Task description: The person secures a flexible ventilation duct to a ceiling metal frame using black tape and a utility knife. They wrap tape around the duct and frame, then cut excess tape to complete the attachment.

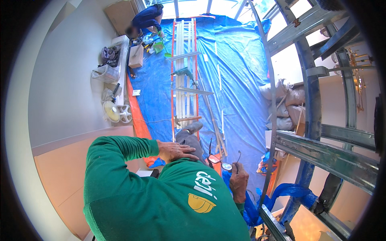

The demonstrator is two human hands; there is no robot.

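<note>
A pair of glasses (226, 166) with a thin dark frame hangs in front of me, its arms unfolded and sticking up. My right hand (239, 182) is closed, pinching the glasses near their right side. Across the lower front of my green sweater (157, 201) lies my left hand (175, 151), its fingers stretched out flat toward my grey trouser leg (189, 141). I see nothing held in that hand. Beyond my foot, a hammer (189, 119) rests across a ladder (185, 40) lying flat, with a green power drill (184, 72) farther along.
Blue tarp (237, 100) covers the floor. Metal framing (329, 156) rises close on my right, with a strip of blue sheeting (287, 190) around it. Sacks (283, 110) are piled behind the frame. A fan (111, 111) stands left; another person (146, 19) bends down at the far left.
</note>
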